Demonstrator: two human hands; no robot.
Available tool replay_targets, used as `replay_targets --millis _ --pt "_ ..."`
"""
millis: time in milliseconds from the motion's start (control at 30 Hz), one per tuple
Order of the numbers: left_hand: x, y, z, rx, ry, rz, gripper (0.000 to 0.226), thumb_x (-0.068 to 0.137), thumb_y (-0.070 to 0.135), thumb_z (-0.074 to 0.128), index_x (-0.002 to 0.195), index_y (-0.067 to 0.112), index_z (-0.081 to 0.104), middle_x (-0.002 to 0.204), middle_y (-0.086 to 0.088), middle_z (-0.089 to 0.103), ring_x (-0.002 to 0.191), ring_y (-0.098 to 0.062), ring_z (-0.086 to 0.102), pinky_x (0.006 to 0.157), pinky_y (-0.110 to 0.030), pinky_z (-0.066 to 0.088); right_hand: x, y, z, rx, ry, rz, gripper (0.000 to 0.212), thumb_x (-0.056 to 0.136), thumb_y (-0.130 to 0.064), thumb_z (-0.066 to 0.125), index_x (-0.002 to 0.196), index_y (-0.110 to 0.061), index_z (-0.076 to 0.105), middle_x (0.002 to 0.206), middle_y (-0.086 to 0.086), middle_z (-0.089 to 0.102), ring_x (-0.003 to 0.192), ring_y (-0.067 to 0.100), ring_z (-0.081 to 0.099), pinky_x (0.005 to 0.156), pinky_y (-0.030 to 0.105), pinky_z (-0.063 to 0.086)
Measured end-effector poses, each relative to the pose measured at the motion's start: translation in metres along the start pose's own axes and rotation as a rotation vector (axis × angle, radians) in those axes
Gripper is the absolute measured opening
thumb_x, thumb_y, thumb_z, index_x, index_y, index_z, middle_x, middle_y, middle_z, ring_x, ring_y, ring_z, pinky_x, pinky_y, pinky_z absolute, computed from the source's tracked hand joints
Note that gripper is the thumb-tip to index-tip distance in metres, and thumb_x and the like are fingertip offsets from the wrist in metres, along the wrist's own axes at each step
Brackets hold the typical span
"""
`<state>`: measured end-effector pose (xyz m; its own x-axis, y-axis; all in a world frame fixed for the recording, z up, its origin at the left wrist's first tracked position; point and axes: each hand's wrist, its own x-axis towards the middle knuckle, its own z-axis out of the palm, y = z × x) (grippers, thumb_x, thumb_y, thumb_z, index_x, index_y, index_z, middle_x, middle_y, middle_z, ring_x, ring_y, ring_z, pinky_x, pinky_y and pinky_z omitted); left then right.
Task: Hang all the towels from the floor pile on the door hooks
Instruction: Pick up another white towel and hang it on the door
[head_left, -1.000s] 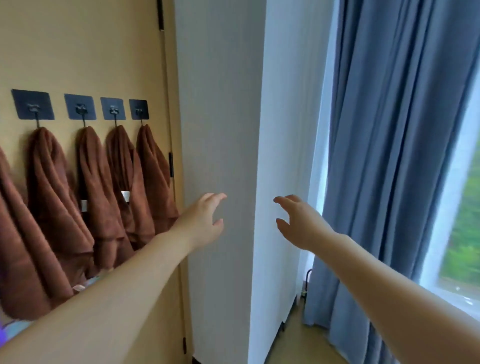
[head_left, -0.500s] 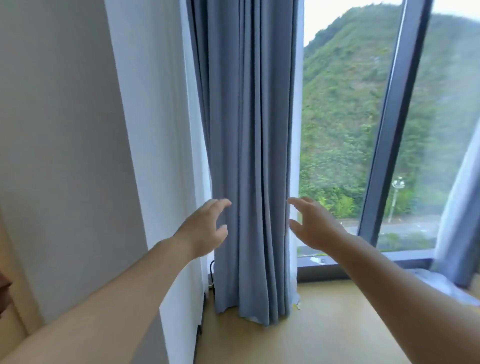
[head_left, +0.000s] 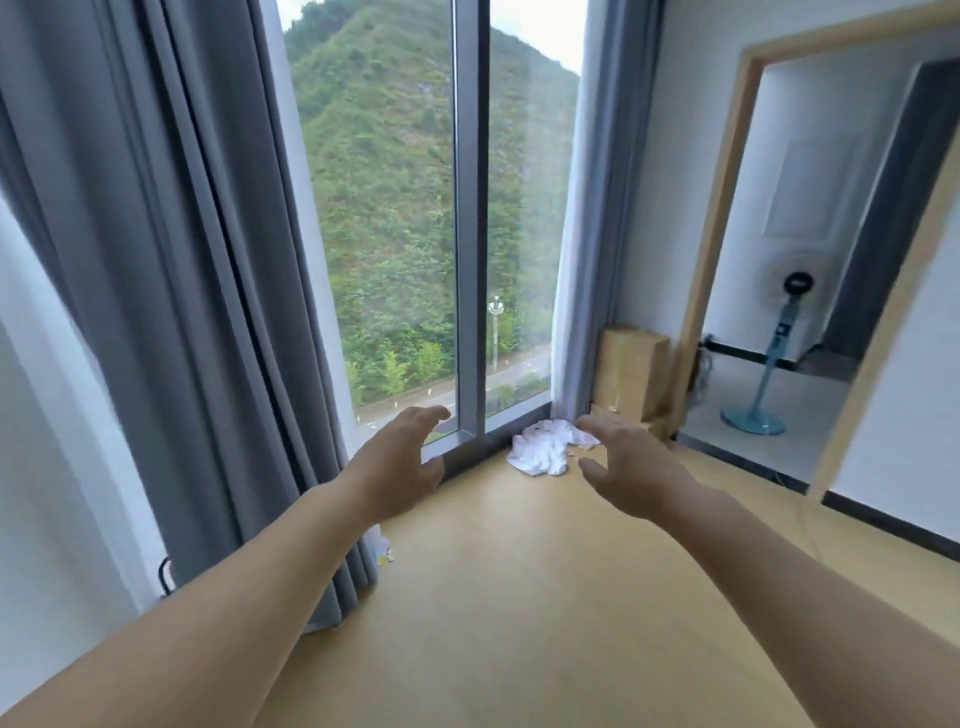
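Note:
Both my arms reach out in front of me over a yellow floor (head_left: 519, 597). My left hand (head_left: 402, 462) is open, fingers spread, holding nothing. My right hand (head_left: 631, 470) is open as well and empty. A crumpled white cloth (head_left: 545, 447) lies on the floor by the window corner, beyond and between my hands, touched by neither. The door hooks and the brown towels are out of view.
A tall window (head_left: 470, 234) with grey curtains (head_left: 171, 312) fills the left and centre. Cardboard boxes (head_left: 631, 371) stand in the corner. To the right, a doorway (head_left: 810, 260) opens onto a room with a standing fan (head_left: 774, 358).
The view has swung right, from the door with hung brown towels, past the curtain, to the window corner and doorway. Both hands stayed open and empty in front of me.

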<state>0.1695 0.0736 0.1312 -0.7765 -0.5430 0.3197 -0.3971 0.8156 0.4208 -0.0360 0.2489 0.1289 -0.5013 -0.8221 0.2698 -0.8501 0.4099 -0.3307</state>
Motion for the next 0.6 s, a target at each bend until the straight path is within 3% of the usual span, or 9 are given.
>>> replay_targets --millis 333,600 --pt "0.048 0.090 0.080 -0.060 -0.050 0.156 0.051 0.088 0.013 0.056 0.137 0.020 0.043 0.133 0.000 0.049 0.113 -0.019 0.052 0.087 -0.026 0.040 -0.043 0.109 -0.037 -0.084 0.011 0.175 0.056 0.091 -0.025 0.057 0.144 -0.020 0.041 0.138 0.006 0.051 0.122 0.022 0.050 0.101 0.033 0.043" --pt "0.073 0.137 0.125 -0.046 -0.073 0.144 0.056 0.088 0.017 0.056 0.141 0.020 0.039 0.137 0.000 0.047 0.109 -0.017 0.054 0.093 -0.029 0.043 -0.038 0.177 -0.049 -0.069 0.009 0.159 0.056 0.091 -0.027 0.058 0.143 -0.020 0.041 0.135 0.006 0.052 0.118 0.022 0.053 0.098 0.034 0.046"
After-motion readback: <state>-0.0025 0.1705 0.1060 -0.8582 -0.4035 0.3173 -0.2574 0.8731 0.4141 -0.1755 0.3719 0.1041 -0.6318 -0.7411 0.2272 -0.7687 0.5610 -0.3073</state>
